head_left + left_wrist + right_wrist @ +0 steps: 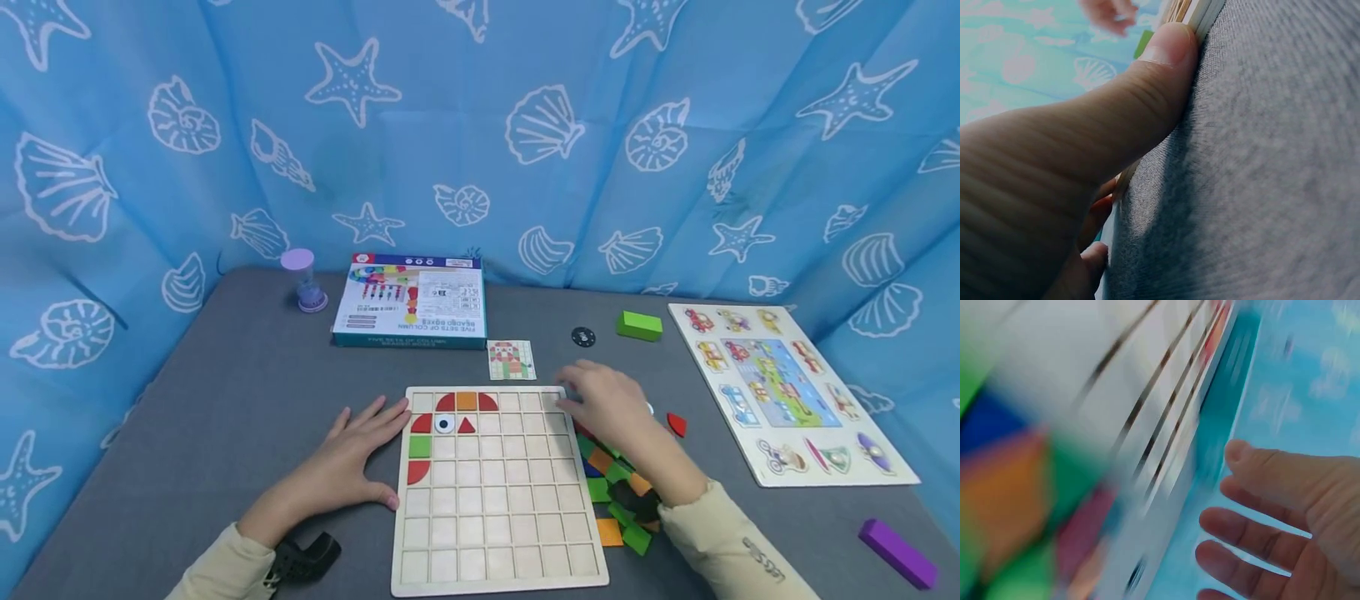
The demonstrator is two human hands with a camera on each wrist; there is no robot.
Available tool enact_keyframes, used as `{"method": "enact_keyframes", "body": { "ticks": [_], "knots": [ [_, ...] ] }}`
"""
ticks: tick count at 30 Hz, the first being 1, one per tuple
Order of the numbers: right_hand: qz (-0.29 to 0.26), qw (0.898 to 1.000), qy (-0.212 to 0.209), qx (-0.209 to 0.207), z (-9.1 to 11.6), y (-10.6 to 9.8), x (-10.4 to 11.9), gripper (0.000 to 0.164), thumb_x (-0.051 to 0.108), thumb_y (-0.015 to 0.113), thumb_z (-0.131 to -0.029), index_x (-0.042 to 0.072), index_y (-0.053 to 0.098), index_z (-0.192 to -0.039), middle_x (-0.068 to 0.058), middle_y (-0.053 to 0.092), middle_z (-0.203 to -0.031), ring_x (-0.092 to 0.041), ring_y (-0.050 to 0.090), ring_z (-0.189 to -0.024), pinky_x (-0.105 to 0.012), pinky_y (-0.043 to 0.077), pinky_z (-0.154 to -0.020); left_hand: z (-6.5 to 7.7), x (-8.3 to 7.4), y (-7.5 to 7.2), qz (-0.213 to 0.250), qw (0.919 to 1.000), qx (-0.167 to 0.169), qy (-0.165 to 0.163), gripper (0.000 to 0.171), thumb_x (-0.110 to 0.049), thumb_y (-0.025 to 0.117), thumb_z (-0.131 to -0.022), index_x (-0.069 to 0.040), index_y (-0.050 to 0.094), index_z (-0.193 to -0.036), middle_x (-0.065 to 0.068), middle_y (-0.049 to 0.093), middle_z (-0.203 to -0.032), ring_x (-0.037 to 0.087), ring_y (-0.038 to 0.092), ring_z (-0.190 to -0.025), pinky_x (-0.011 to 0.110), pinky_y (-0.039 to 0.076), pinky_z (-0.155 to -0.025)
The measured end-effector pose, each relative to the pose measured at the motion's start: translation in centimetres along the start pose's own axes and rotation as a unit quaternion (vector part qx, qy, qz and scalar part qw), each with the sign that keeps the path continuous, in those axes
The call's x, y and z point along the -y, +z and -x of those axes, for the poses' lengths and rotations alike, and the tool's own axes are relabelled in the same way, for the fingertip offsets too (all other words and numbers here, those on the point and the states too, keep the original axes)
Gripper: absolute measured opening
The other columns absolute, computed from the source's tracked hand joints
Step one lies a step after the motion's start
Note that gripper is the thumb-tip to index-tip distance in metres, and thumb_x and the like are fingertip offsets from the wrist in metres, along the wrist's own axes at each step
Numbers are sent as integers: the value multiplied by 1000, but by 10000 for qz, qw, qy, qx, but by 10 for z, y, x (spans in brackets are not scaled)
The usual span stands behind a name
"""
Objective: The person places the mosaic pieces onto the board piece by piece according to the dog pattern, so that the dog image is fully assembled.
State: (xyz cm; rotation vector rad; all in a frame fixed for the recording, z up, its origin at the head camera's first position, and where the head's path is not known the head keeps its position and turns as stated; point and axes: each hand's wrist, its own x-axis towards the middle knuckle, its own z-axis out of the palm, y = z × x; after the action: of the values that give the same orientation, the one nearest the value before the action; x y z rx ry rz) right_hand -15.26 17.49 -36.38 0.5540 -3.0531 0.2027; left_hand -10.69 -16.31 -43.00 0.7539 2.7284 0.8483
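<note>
A wooden grid board (510,500) lies on the table. In its upper left are several red pieces, an orange square (467,402), a green square (420,447) and a round eye piece (445,424). My left hand (352,462) rests at the board's left edge, fingers spread; its thumb (1169,47) touches the side. My right hand (603,400) hovers by the upper right corner, fingers loosely bent and apart, with nothing seen between them in the right wrist view. Below that hand, a pile of coloured pieces (618,475) lies beside the board, partly hidden by the forearm.
A small pattern card (512,360) lies behind the board, next to a box (411,302). An hourglass (306,282) stands back left. To the right are a black disc (582,337), a green block (639,326), a picture puzzle (787,400) and a purple block (897,553).
</note>
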Motion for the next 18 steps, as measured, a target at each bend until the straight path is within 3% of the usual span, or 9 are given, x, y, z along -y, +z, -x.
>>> {"method": "enact_keyframes", "body": {
  "ticks": [4, 8, 13, 18],
  "knots": [
    [182, 9978, 606, 205, 17, 0, -53, 30, 24, 73, -72, 10, 66, -97, -6, 60, -86, -18, 55, -71, -36, 47, -59, 0, -1, 0, 36, 9999, 58, -78, 107, -63, 68, -52, -20, 25, -141, -6, 17, -148, 24, 7, -136, 60, -1, -101],
    [100, 9933, 1007, 553, 28, 2, -83, 31, 22, 72, -73, 7, 65, -99, -9, 59, -86, -21, 53, -71, -39, 47, -61, 0, -1, 0, -4, 9998, 127, -144, 108, -64, 67, -52, -21, 24, -141, -8, 16, -148, 22, 6, -137, 60, -1, -101],
    [-94, 9907, 1208, 626, 34, 5, -93, 26, 19, 71, -74, 7, 65, -97, -8, 58, -82, -20, 51, -68, -37, 46, -60, -1, -1, 1, -39, 9998, 140, -143, 108, -65, 66, -52, -22, 24, -142, -9, 15, -148, 22, 6, -137, 60, -1, -101],
    [-62, 9926, 1112, 488, 30, 3, -83, 24, 18, 71, -74, 8, 65, -95, -7, 57, -81, -18, 49, -66, -36, 45, -58, 0, -1, 0, -84, 9997, 138, -160, 108, -65, 66, -52, -22, 23, -142, -10, 14, -148, 22, 5, -137, 59, -1, -101]
  ]
}}
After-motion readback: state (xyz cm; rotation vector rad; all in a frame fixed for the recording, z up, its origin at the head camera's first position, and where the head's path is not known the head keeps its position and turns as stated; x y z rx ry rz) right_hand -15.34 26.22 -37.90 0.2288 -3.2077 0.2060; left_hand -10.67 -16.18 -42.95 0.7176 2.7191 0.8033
